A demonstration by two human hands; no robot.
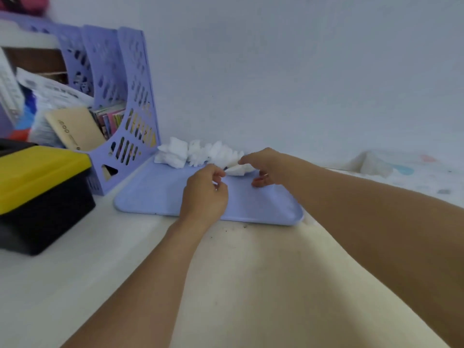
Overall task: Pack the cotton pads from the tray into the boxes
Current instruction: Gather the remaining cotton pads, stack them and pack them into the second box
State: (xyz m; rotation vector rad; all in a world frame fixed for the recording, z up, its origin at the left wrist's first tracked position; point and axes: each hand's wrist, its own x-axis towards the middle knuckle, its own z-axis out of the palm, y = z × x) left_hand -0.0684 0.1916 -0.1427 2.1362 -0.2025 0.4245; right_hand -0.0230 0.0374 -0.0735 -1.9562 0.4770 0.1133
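hands: left [204, 192], right [263, 168] pinch pad [236, 170] | pad lies crosswise

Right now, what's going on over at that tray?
A person is working over the lilac tray. Both hands meet at the pile of white cotton pads along its far edge: the left hand and right hand pinch one cotton pad between them. Most pads are still on the tray. A yellow-lidded black box sits closed to the left.
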